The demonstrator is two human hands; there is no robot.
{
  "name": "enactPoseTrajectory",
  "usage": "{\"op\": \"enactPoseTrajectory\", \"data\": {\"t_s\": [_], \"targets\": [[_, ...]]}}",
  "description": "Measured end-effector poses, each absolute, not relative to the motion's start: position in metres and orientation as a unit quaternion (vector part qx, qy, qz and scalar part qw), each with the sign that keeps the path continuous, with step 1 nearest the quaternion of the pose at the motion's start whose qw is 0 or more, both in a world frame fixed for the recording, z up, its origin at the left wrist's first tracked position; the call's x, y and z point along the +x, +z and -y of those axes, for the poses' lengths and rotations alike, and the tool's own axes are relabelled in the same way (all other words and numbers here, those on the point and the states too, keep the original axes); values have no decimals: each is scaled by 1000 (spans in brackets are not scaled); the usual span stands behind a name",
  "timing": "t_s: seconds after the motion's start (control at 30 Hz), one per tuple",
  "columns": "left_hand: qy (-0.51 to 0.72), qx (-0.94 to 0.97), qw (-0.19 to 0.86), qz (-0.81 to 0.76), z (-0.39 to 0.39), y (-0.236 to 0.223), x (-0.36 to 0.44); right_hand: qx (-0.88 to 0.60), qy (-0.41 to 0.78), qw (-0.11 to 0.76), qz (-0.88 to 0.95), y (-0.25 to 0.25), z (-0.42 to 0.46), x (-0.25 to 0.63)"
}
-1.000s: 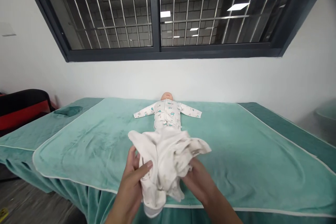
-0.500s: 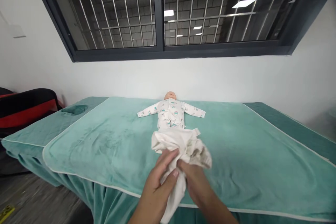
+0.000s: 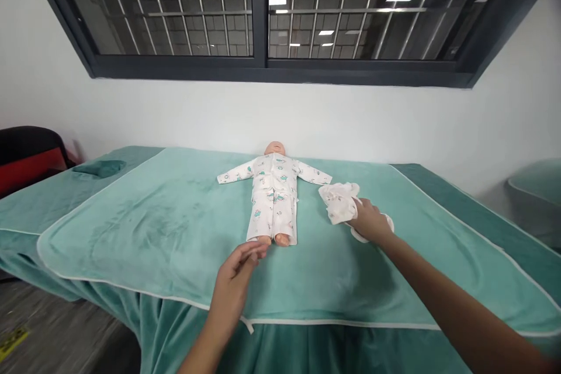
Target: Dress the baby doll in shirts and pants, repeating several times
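A baby doll (image 3: 275,172) lies on its back, arms spread, in a white long-sleeved top and white trousers (image 3: 274,216) with green print. Its bare feet show below the trouser legs. My left hand (image 3: 234,277) is beside the doll's left-side foot in view, thumb and fingertips together, nothing visible between them. Right of the doll, my right hand (image 3: 370,221) grips a crumpled white printed cloth (image 3: 339,201) against or just over the blanket. Part of the cloth shows past the far side of the hand; its full shape is hidden by folds.
A light green blanket (image 3: 175,216) with white edging covers a darker green bed (image 3: 442,190). A dark hollow (image 3: 100,168) shows at the bed's left end. Behind are a white wall (image 3: 197,111) and a barred window (image 3: 263,64). A black and red seat (image 3: 30,158) stands left.
Both hands held the white cloth in front of the doll's legs. The left hand has let go; the right has carried the cloth to the right, uncovering the legs and feet.
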State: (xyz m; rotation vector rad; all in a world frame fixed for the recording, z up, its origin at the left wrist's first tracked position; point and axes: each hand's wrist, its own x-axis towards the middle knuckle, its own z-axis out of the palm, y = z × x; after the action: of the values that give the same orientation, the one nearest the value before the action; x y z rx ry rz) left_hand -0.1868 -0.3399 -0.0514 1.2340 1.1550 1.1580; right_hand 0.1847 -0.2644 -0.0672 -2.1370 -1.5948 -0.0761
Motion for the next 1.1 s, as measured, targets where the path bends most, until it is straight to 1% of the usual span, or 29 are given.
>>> {"op": "enactPoseTrajectory", "data": {"t_s": [0.03,0.13,0.2,0.23,0.3,0.4,0.5,0.6,0.7,0.8,0.9,0.97,1.1], "targets": [[476,524,521,-477,338,-52,-185,-787,-14,180,590,-73,262,185],[469,537,503,-488,328,-52,-191,-774,22,96,626,-74,265,188],[483,528,478,-509,316,-51,-199,-768,1,88,634,-63,272,184],[493,521,464,-520,308,-49,-202,-765,-18,103,636,-57,276,177],[515,510,436,-534,287,-44,-203,-725,-38,180,664,-45,277,153],[533,525,402,-528,240,-33,-189,-620,42,331,710,-34,249,101],[541,571,365,-498,175,-20,-161,-576,116,433,684,-30,182,56],[536,625,339,-455,101,-14,-132,-581,121,502,629,-32,99,29],[505,658,331,-449,38,-21,-113,-585,80,532,608,-44,38,18],[476,689,296,-459,2,-40,-106,-585,79,534,605,-61,13,18],[459,729,248,-444,-8,-57,-108,-577,127,546,594,-68,11,23],[446,743,235,-441,-8,-60,-110,-584,142,549,581,-66,13,23],[425,744,231,-462,-8,-55,-110,-600,125,541,576,-60,15,19]]}}
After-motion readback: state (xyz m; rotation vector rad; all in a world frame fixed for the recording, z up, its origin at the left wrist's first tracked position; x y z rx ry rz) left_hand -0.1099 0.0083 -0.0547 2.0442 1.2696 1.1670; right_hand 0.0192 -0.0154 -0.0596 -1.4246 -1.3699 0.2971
